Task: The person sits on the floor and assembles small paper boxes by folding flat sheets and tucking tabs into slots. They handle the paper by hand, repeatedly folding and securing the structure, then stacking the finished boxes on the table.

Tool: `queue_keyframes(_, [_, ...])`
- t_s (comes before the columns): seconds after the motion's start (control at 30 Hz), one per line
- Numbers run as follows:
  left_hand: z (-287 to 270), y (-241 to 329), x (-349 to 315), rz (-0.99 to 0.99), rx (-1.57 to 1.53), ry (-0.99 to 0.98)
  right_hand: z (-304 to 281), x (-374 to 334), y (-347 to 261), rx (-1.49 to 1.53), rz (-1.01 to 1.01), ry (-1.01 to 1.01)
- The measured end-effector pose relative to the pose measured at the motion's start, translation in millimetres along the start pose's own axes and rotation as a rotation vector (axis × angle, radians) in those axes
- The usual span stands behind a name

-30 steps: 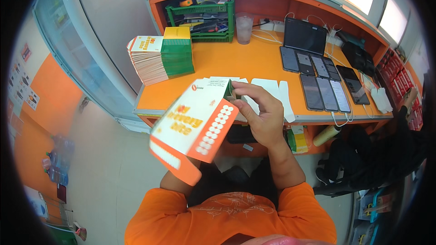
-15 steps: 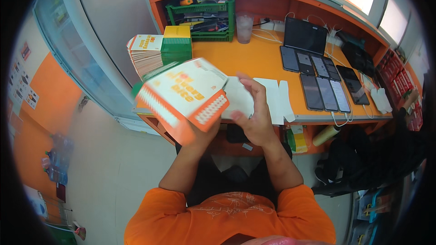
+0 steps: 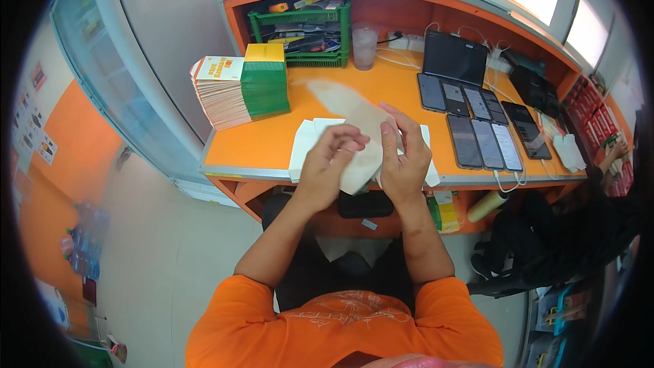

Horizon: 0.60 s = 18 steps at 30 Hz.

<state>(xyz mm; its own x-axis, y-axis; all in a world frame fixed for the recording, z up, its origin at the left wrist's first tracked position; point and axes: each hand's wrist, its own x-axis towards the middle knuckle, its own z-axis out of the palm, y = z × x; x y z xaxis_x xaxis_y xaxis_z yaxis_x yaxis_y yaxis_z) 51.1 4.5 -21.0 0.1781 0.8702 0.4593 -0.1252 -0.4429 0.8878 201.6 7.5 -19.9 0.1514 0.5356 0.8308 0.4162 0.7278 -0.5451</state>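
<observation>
A cream, blank-sided flat carton (image 3: 364, 123), blurred at its far end, is tilted above the desk front. My right hand (image 3: 407, 157) grips its right edge, thumb on the near face. At its left side my left hand (image 3: 327, 167) has loosely curled fingers in front of the card, with nothing visible held in them. White carton flats (image 3: 304, 144) lie on the desk beneath and beside both hands, partly covered. Farther left stands a packed row of folded cartons, white and orange ones (image 3: 219, 95) beside green and yellow ones (image 3: 266, 88).
On the orange desk (image 3: 320, 99) are a green crate (image 3: 300, 58) of small items, a plastic cup (image 3: 364, 46), a dark laptop-like device (image 3: 455, 58) and several phones (image 3: 469, 140) with cables. A person in black (image 3: 565, 238) crouches at the right by red boxes (image 3: 593, 119).
The printed carton with an orange edge is no longer in my left hand. A cream blank surface is now between my hands, and my left hand has moved right, closer to my right hand.
</observation>
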Motion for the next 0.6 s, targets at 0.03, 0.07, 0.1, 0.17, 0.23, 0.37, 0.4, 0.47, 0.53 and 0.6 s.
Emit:
queue_keyframes(0.03, [-2, 6, 4, -0.002, -0.168, 0.019, 0, 0, 2, 0.0, -0.04, -0.002])
queue_keyframes(0.07, [-6, 8, 6, -0.006, -0.335, 0.044, 1, 0, 3, 0.002, -0.078, -0.009])
queue_keyframes(0.1, [-10, 8, 9, -0.002, -0.366, 0.06, 2, -1, 1, -0.017, -0.123, -0.029])
queue_keyframes(0.17, [-15, 18, 14, -0.051, -0.341, 0.087, 4, -1, -7, -0.054, -0.214, -0.067])
queue_keyframes(0.23, [-21, 25, 17, -0.066, -0.32, 0.099, 5, -1, -12, 0.008, -0.163, -0.086])
queue_keyframes(0.37, [-22, 29, 19, 0.005, -0.204, 0.142, 3, 2, -14, 0.003, -0.11, -0.066])
queue_keyframes(0.4, [-21, 30, 18, 0.031, -0.153, 0.167, 3, 2, -12, 0.042, -0.076, -0.063])
queue_keyframes(0.47, [-17, 27, 16, 0.108, 0.069, 0.249, 3, 2, -6, 0.119, -0.009, -0.058])
queue_keyframes(0.53, [-15, 26, 14, 0.202, 0.238, 0.287, 2, 6, -10, 0.251, 0.081, -0.089])
queue_keyframes(0.6, [-12, 29, 13, 0.313, 0.347, 0.275, -1, 9, -15, 0.362, 0.146, -0.103])
